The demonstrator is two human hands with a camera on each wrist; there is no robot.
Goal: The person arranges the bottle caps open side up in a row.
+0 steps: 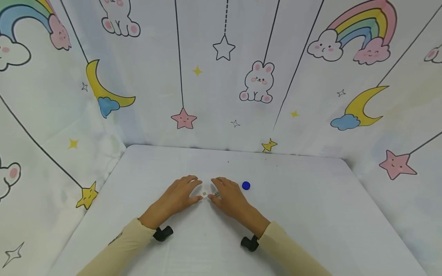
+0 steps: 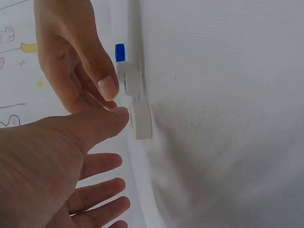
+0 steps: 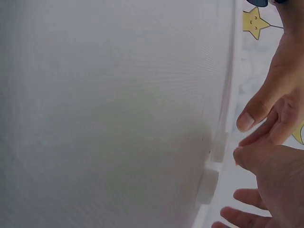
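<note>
Two small, short white cylinders stand close together between my hands, each showing a darker middle from above in the head view. My left hand [image 1: 177,195] hovers beside the left cylinder [image 1: 204,194], fingers spread and thumb tip right at it. Over the right cylinder [image 1: 217,194] my right hand [image 1: 232,197] arches with loosely bent fingers, partly covering it. Neither hand grips anything. The left wrist view shows the left cylinder [image 2: 141,119] close to the left thumb. A small round blue piece [image 1: 246,185] lies just beyond the right hand.
The white table [image 1: 310,214] extends around the hands, with its far edge meeting a printed cloth backdrop [image 1: 207,88] of stars, moons and rabbits. Black wrist cameras [image 1: 163,233] are worn below both sleeves' cuffs.
</note>
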